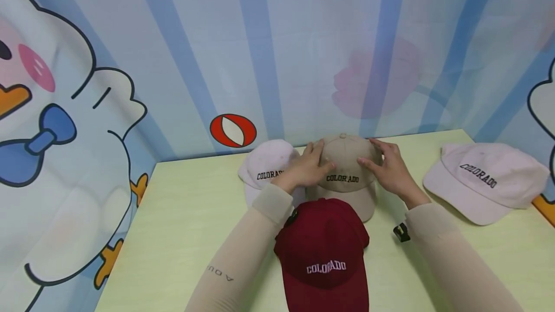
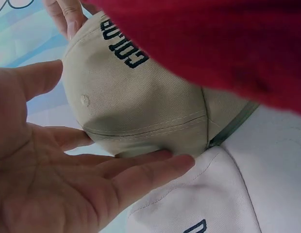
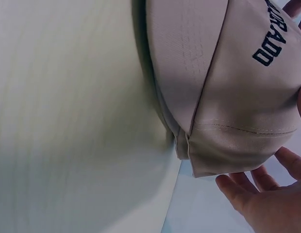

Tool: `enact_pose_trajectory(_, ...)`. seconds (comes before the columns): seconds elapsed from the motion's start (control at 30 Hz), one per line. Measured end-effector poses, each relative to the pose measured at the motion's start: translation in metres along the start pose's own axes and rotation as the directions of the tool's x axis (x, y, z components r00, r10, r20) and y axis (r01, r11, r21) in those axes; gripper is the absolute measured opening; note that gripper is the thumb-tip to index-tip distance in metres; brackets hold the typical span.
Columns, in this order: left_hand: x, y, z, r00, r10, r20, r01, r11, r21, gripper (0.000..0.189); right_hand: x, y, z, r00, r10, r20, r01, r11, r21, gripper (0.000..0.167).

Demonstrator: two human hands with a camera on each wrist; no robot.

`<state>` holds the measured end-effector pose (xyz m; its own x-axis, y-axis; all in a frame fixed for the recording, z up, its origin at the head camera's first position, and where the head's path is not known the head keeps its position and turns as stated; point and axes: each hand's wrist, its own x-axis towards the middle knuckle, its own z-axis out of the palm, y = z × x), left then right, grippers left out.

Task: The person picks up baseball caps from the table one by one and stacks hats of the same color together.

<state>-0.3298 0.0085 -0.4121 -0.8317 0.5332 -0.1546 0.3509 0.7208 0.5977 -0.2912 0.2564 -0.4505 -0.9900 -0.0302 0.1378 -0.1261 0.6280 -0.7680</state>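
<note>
A beige baseball cap with dark COLORADO lettering stands near the table's back edge, brim toward me. My left hand is at its left side; in the left wrist view its extended fingers lie along the crown, thumb apart from them. On the other side is my right hand, fingers spread at the crown's edge and thumb toward the front. A pale cap sits left of the beige one, partly covered by my left hand and forearm. In front, a dark red cap overlaps the beige brim in the head view.
Farther right on the table lies another pale cap, its brim angled toward me. A printed cartoon backdrop rises right behind the table's back edge. A small black device shows under my right sleeve.
</note>
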Motion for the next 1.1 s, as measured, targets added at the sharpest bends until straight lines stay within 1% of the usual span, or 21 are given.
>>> enact_pose_trajectory(0.17, -0.001, 0.001, 0.001, 0.999, -0.017, 0.032, 0.018, 0.999, -0.028, 0.085, 0.0, 0.001, 0.003, 1.0, -0.008, 0.02, 0.008, 1.0, -0.007, 0.075)
enact_pose_trajectory(0.33, -0.003, 0.001, 0.0, 0.998, -0.025, 0.055, 0.028, 0.998, -0.051, 0.087, 0.0, 0.001, 0.003, 0.999, 0.005, 0.05, -0.005, 1.0, -0.01, 0.075)
enact_pose_trajectory(0.4, -0.004, 0.002, -0.001, 0.998, -0.023, 0.052, 0.026, 0.998, -0.059, 0.087, -0.001, 0.001, 0.003, 0.998, 0.007, 0.056, -0.006, 1.0, -0.006, 0.075)
enact_pose_trajectory(0.53, -0.008, 0.005, -0.003, 1.0, -0.002, 0.024, 0.004, 0.997, -0.077, 0.087, -0.003, 0.002, 0.0, 0.998, -0.01, 0.06, 0.009, 1.0, 0.013, 0.075)
enact_pose_trajectory(0.6, -0.012, 0.008, -0.004, 1.0, 0.017, -0.001, -0.017, 0.996, -0.086, 0.086, -0.005, 0.002, -0.003, 0.998, -0.018, 0.058, 0.017, 1.0, 0.027, 0.075)
enact_pose_trajectory(0.67, -0.018, 0.013, -0.006, 0.999, 0.041, -0.026, -0.044, 0.993, -0.108, 0.084, -0.007, 0.002, -0.007, 0.998, -0.019, 0.065, 0.016, 0.999, 0.035, 0.076)
enact_pose_trajectory(0.8, -0.035, 0.027, -0.012, 0.993, 0.103, -0.062, -0.112, 0.981, -0.155, 0.081, -0.015, 0.0, -0.017, 0.998, -0.008, 0.068, 0.005, 0.999, 0.044, 0.076)
enact_pose_trajectory(0.87, -0.043, 0.036, -0.014, 0.987, 0.139, -0.076, -0.149, 0.976, -0.157, 0.08, -0.02, -0.001, -0.023, 0.998, -0.005, 0.063, 0.002, 0.999, 0.046, 0.075)
enact_pose_trajectory(0.97, -0.054, 0.05, -0.015, 0.975, 0.195, -0.104, -0.206, 0.973, -0.108, 0.077, -0.027, -0.002, -0.033, 0.999, -0.002, 0.045, 0.0, 0.999, 0.049, 0.073)
enact_pose_trajectory(1.03, -0.061, 0.06, -0.015, 0.968, 0.226, -0.111, -0.234, 0.97, -0.062, 0.077, -0.032, -0.001, -0.04, 0.999, 0.0, 0.032, -0.001, 0.998, 0.056, 0.072)
enact_pose_trajectory(1.1, -0.067, 0.07, -0.014, 0.963, 0.249, -0.107, -0.254, 0.966, -0.037, 0.078, -0.037, 0.0, -0.048, 1.0, -0.001, 0.018, 0.0, 0.998, 0.068, 0.072)
